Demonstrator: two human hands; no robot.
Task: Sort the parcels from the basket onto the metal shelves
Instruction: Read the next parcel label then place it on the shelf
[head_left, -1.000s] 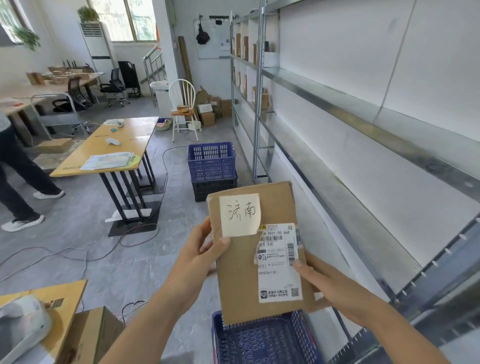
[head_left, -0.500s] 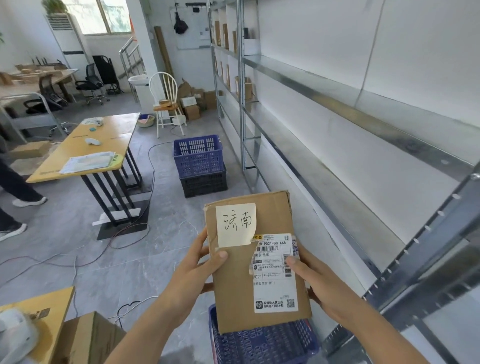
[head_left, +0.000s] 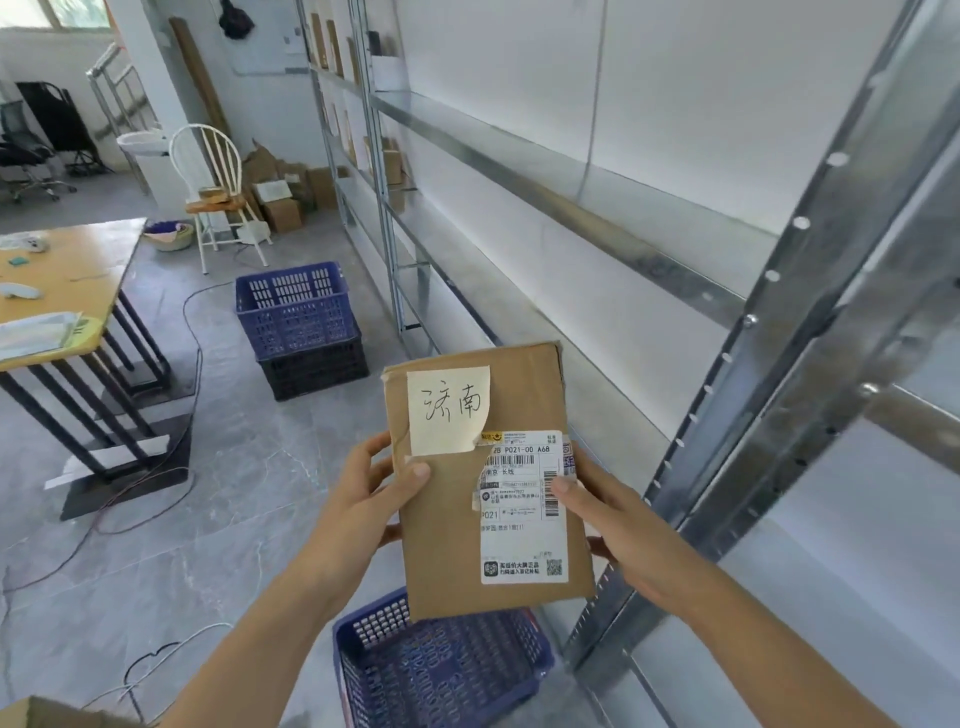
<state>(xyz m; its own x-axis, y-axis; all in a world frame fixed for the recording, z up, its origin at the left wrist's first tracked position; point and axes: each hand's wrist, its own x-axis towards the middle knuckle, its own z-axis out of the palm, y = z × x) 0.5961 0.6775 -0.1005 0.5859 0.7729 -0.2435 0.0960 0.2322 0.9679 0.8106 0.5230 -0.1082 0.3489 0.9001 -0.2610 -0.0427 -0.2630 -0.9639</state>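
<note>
I hold a flat brown cardboard parcel (head_left: 452, 540) upright in front of me, with a pale yellow handwritten note and a white shipping label on its face. My left hand (head_left: 363, 499) grips its left edge, thumb on the front. My right hand (head_left: 618, 530) grips the right edge, thumb on the label. Below the parcel sits the blue plastic basket (head_left: 441, 670) on the floor; its inside looks bare. The metal shelves (head_left: 561, 208) run along the wall on my right, their near levels bare.
A steel upright (head_left: 769, 332) of the shelving stands just right of my hands. Two stacked crates (head_left: 298, 322), blue over black, sit on the floor ahead. A wooden table (head_left: 57, 291) is at left, cables cross the floor, and a white chair (head_left: 218, 187) and cardboard boxes stand farther back.
My view has swung to the right toward the shelves and moved closer to them. Both hands keep the same hold on the parcel, which sits slightly lower and further right.
</note>
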